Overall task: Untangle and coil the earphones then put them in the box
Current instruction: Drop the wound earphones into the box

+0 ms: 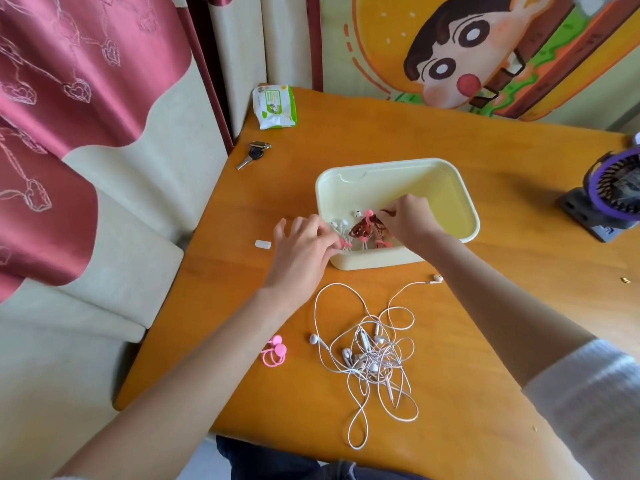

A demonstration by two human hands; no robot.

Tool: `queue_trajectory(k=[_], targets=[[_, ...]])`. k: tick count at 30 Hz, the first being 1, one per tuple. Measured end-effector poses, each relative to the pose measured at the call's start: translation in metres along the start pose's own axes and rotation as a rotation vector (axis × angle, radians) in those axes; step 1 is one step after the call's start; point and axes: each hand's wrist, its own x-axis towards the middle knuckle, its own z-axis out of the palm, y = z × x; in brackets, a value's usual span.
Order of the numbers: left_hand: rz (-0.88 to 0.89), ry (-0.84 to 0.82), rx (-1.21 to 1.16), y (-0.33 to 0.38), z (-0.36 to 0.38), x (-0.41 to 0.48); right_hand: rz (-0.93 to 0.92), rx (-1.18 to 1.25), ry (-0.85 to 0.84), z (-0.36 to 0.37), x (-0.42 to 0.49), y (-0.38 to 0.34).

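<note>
Table [346,133], one box [398,164], left hand [304,247] and right hand [408,216] pinching coiled earphones [362,232], one tangle [374,355]

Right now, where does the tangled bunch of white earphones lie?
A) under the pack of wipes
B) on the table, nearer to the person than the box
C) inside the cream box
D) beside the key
B: the tangled white earphones lie loose on the table, on the person's side of the cream box, which holds tied bundles.
</note>
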Motion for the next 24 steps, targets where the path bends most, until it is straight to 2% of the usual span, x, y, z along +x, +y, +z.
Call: queue_trajectory(k=[3, 8, 10, 14, 18, 20, 22, 24], targets=[[0.003, 0.019, -0.034, -0.001, 0.002, 0.001, -0.004, -0.020, 0.014, 0.007, 0.008, -0.008], [0.008, 0.034, -0.062, -0.003, 0.006, 0.000, 0.053, -0.147, -0.237, 0.018, 0.006, -0.012], [0.008, 0.031, -0.060, -0.003, 0.007, -0.001, 0.071, -0.167, -0.265, 0.021, 0.005, -0.009], [0.014, 0.019, -0.074, 0.000, 0.007, -0.004, -0.012, -0.099, -0.138, 0.017, -0.005, -0.008], [-0.003, 0.031, -0.169, 0.006, 0.009, -0.022, -0.207, 0.152, 0.166, 0.014, -0.047, -0.019], [-0.035, 0.029, -0.177, 0.008, 0.013, -0.039, -0.299, 0.249, 0.210, 0.018, -0.079, -0.020], [-0.058, -0.027, -0.172, 0.008, 0.022, -0.060, -0.344, 0.253, 0.123, 0.030, -0.109, -0.014], [-0.069, -0.166, -0.187, 0.010, 0.034, -0.081, -0.347, 0.171, -0.082, 0.047, -0.136, -0.003]])
